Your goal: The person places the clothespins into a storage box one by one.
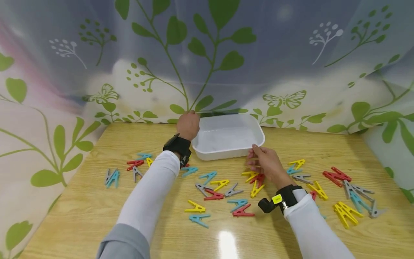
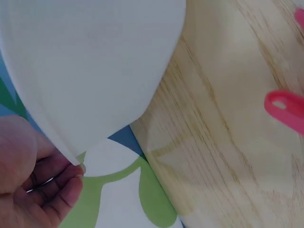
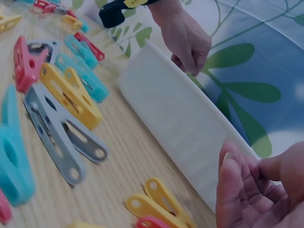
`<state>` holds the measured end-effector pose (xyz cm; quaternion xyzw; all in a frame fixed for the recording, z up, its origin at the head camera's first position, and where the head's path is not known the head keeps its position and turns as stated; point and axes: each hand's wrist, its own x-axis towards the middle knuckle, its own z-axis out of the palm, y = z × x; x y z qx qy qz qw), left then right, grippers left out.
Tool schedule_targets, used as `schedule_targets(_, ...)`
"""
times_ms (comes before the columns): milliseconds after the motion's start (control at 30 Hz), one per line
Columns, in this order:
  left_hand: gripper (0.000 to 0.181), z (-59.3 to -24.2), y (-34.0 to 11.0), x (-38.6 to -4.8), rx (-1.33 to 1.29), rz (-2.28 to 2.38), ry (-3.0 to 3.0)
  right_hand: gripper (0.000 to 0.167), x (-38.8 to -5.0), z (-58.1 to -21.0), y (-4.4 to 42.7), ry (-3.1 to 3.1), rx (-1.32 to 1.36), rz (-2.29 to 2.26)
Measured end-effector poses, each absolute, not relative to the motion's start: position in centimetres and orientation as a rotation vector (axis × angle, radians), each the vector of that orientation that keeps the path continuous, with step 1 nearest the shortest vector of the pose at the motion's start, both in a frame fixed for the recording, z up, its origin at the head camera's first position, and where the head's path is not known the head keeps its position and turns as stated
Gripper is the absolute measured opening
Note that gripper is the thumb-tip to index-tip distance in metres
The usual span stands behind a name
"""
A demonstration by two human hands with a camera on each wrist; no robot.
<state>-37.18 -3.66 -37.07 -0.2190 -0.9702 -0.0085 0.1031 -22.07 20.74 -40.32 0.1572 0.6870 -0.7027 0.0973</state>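
Observation:
A white rectangular plastic tub [image 1: 223, 155] stands at the back of the wooden table, against the printed cloth. My left hand [image 1: 188, 125] holds its rim at the far left corner; the left wrist view shows fingers [image 2: 69, 192] curled at the tub's edge. At the near right corner my right hand [image 1: 266, 162] pinches the rim between thumb and fingers, seen close up in the right wrist view. Just below that hand lie yellow clothespins [image 1: 257, 189] and a red one. A blue clothespin [image 1: 189, 171] lies near the tub's front left.
Clothespins in yellow, red, blue and grey are scattered over the table [image 1: 129, 230]. A group with red clothespins [image 1: 337, 176] and yellow clothespins [image 1: 346, 214] lies at the right; several more, including a grey clothespin [image 1: 136, 173], lie left. Leaf-patterned cloth [image 1: 207, 54] hangs behind.

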Motion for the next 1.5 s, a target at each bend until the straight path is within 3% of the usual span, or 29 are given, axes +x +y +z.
schedule_targets(433, 0.019, -36.0, -5.7, -35.2, -0.684, -0.027, -2.942, 0.04, -23.9, -39.7, 22.7, 1.966, 0.483, -2.096)
schedule_targets(900, 0.019, -35.0, -5.4, -31.5, -0.902, -0.044, -3.006, 0.038, -26.4, -39.1, 25.6, 2.057, 0.521, -2.003)
schedule_targets(1267, 0.041, -35.0, -6.6, -28.8, -0.801, -0.508, -3.202, 0.043, -28.7, -38.8, 25.4, 2.171, 0.425, -1.891)
schedule_targets(1500, 0.046, -35.2, -6.9, -27.5, -0.85, -0.552, -3.18, 0.051, -29.3, -38.7, 25.1, 2.269, 0.372, -1.759)
